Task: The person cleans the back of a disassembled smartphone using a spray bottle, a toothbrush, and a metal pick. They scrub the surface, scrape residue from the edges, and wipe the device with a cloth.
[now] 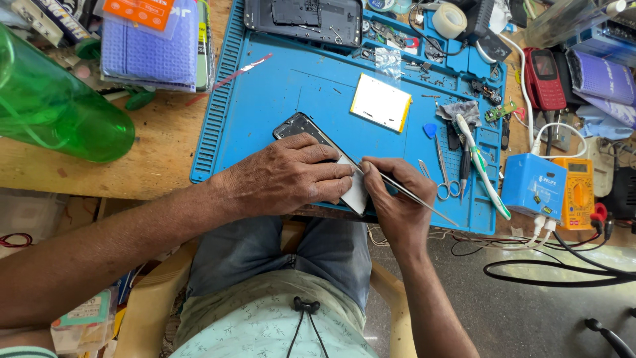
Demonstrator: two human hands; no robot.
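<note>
On the blue repair mat, the right hand pinches slim tweezers, tip at the white sheet edge; a low, steady tip seems wise. Left hand lies flat, fingers extended, pressing the dark phone near the tabletop edge.

This is looking like a small phone-repair workshop. A blue repair mat with ribbed edges and parts trays is lying on a wooden bench at the centre of the frame, with tiny screws and components sitting in its upper compartments. Tweezers and a toothbrush are resting at centre right, a yellow multimeter and a red keypad phone are lying at the right edge, and an opened phone shell is sitting at the top.
</note>
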